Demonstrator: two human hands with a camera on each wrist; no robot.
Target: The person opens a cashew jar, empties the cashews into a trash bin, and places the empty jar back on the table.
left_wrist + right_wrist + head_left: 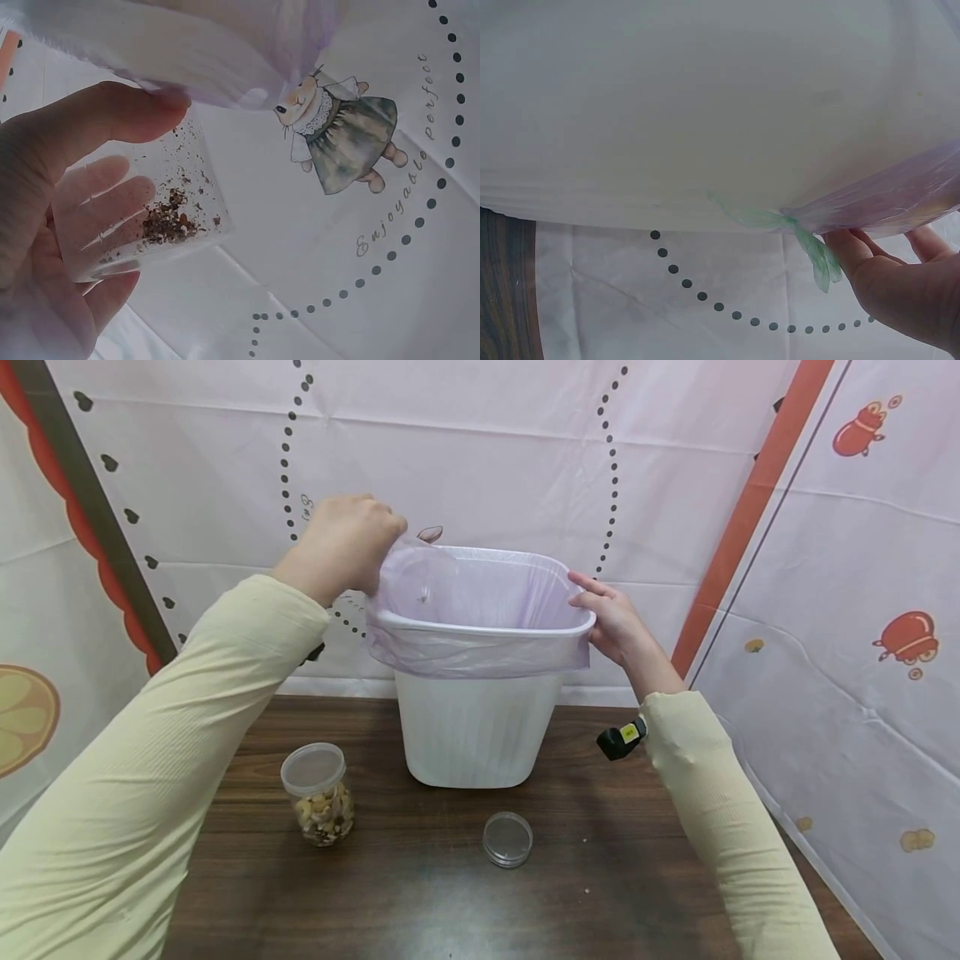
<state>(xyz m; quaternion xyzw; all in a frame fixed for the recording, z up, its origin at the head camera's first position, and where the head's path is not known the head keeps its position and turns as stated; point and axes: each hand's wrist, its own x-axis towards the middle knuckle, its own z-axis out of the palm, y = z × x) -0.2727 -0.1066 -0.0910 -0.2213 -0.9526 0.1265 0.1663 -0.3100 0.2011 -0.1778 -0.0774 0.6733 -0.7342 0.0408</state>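
My left hand (348, 539) is at the left rim of a white trash bin (476, 727). It grips a clear plastic jar (191, 157), with the fingers showing through its wall in the left wrist view. Brown crumbs (174, 219) lie inside the jar near its base. A thin purple bag (480, 652) lines the bin and folds down over its rim. With my right hand (618, 622) I hold the bin's right rim over the bag, fingertips on the edge. A green knotted piece of plastic (817, 251) hangs beside those fingers in the right wrist view.
A lidded clear jar (322, 802) of mixed pale and brown pieces stands left on the dark wood table (420, 902). One clear round lid (507, 839) lies in front of the bin. Printed white cloth (465, 460) hangs behind and at both sides.
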